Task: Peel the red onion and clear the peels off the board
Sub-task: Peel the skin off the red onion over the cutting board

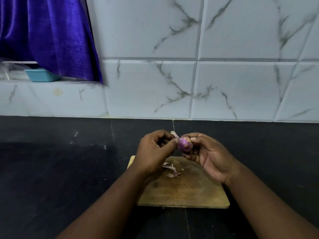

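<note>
A small red onion [185, 145] is held in the air above the far edge of a wooden cutting board [186, 192]. My right hand [207, 156] grips it from the right with fingertips and thumb. My left hand [155, 150] pinches a thin strip of peel [174, 134] that still hangs from the onion's left side. Several loose pinkish peels [170, 169] lie on the board near its far left part, partly under my left wrist.
The board rests on a dark countertop [60, 169] that runs to a marbled tile wall [189, 75]. At the upper left a purple curtain [51, 35] hangs over a ledge with a light blue tub [40, 75].
</note>
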The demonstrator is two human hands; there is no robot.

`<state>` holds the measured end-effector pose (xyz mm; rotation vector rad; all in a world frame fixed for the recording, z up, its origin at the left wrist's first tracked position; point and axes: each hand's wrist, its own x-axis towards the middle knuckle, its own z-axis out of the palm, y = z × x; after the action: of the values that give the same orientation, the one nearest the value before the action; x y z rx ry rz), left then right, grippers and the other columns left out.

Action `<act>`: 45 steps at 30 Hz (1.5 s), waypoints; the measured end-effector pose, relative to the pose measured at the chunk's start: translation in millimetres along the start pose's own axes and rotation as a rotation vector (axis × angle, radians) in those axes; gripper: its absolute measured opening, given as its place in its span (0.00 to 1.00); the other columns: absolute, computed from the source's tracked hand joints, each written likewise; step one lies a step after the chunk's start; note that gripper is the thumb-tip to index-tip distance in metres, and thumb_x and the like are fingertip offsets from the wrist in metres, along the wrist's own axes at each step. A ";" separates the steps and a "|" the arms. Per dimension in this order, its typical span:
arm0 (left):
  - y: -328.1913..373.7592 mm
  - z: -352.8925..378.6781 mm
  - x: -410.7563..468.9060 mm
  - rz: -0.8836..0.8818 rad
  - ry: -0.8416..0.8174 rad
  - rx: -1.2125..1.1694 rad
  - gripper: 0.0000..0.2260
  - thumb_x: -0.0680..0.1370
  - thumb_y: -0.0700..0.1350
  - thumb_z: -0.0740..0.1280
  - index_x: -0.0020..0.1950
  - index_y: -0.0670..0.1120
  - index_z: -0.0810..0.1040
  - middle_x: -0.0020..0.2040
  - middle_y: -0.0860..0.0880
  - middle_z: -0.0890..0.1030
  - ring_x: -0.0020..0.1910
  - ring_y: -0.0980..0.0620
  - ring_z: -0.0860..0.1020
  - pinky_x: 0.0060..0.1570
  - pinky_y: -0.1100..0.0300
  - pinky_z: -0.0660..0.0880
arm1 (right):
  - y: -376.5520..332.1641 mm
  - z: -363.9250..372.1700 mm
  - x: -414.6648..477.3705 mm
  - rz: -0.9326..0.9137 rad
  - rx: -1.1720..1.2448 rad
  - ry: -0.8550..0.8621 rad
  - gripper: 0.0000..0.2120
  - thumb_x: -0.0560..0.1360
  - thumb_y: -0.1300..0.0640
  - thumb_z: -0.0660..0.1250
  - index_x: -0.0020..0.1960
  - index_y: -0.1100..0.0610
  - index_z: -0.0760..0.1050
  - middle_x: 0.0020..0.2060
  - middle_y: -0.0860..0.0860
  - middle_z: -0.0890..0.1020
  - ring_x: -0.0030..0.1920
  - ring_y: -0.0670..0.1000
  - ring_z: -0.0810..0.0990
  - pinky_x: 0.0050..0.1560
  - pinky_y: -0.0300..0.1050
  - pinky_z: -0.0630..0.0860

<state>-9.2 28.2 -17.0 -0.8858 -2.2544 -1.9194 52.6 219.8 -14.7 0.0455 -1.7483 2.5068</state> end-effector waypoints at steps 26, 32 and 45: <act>-6.4 -2.9 2.0 -0.062 0.054 0.327 0.06 0.79 0.46 0.74 0.42 0.52 0.83 0.37 0.51 0.85 0.38 0.50 0.84 0.39 0.50 0.81 | -0.4 7.6 -6.5 0.011 -0.061 -0.033 0.13 0.75 0.57 0.71 0.57 0.62 0.84 0.51 0.59 0.85 0.43 0.52 0.83 0.40 0.41 0.82; -3.5 -5.5 -0.1 -0.110 -0.061 0.459 0.05 0.79 0.47 0.74 0.43 0.52 0.83 0.39 0.53 0.84 0.38 0.56 0.82 0.40 0.56 0.79 | 3.2 7.2 -7.4 0.012 -0.155 -0.050 0.10 0.80 0.62 0.65 0.56 0.62 0.84 0.50 0.59 0.85 0.42 0.52 0.83 0.37 0.42 0.80; -1.2 -7.5 -0.5 -0.118 -0.154 0.609 0.09 0.74 0.36 0.71 0.45 0.50 0.84 0.44 0.55 0.83 0.40 0.59 0.78 0.39 0.59 0.74 | -1.8 4.6 -6.2 0.043 0.027 -0.063 0.19 0.75 0.58 0.64 0.62 0.65 0.79 0.47 0.62 0.84 0.38 0.57 0.83 0.34 0.42 0.82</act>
<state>-11.7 21.1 -16.6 -0.8346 -2.7841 -1.0891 58.8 215.7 -11.9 0.0907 -1.7565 2.5873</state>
